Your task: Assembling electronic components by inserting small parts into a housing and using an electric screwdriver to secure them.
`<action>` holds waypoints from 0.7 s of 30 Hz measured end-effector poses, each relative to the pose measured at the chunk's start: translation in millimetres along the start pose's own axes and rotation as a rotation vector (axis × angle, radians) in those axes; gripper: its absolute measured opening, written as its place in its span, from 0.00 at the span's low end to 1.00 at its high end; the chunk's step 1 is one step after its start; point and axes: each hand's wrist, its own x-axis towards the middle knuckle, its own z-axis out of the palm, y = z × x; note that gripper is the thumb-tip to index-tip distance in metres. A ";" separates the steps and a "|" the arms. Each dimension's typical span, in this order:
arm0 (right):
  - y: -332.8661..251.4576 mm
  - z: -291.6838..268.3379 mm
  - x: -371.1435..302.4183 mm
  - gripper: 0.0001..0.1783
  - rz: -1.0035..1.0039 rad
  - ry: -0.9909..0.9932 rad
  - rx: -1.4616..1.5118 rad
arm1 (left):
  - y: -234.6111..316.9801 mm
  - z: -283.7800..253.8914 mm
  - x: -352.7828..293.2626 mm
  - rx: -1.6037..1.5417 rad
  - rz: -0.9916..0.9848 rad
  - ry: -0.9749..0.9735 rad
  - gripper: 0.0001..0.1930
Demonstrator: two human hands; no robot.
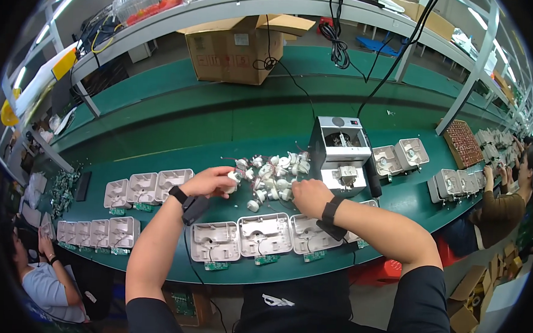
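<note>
My left hand [211, 182] grips a small white plastic part [234, 180] between thumb and fingers, just left of a loose pile of similar white parts [272, 177] with thin reddish wires. At the pile's right edge my right hand [311, 198] is closed, its fingertips low among the parts; what they hold, if anything, is hidden. Both wrists wear dark bands. Below the hands stands a row of open white plastic housings [265, 234], with green circuit boards [267, 260] along their near side. My right forearm partly covers the row's right end.
A grey-and-black bench machine [340, 152] stands right of the pile. More housings sit at left [143, 188] and right [401, 157] on the green table [174, 240]. A cardboard box [230, 55] is behind; cables hang from the shelf. Co-workers sit at both sides.
</note>
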 end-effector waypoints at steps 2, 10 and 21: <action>1.8 -9.7 2.2 0.09 0.002 0.015 0.015 | 5.2 -1.0 -8.3 -0.255 -0.008 0.035 0.18; 19.2 -95.6 4.5 0.17 0.150 0.090 0.614 | 29.1 0.8 -3.8 -0.738 0.118 -0.077 0.14; 29.8 -125.4 -26.7 0.16 0.198 0.183 1.456 | 80.5 -3.0 -36.0 -0.325 0.152 0.101 0.14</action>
